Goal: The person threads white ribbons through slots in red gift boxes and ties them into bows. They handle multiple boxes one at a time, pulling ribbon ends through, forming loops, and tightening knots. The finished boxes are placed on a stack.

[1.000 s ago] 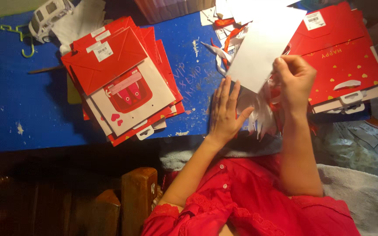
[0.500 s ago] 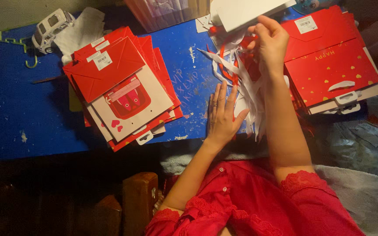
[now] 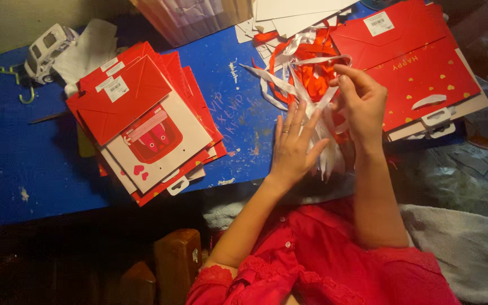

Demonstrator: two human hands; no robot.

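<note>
Now left hand (image 3: pixel 293 148) flat, white ribbons (image 3: pixel 317 121)

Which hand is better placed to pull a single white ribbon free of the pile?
Right, probably. The right hand already pinches a white ribbon strip above the ribbon pile. The left hand lies flat with spread fingers on the strips at the blue table edge, better placed to steady them.
</note>
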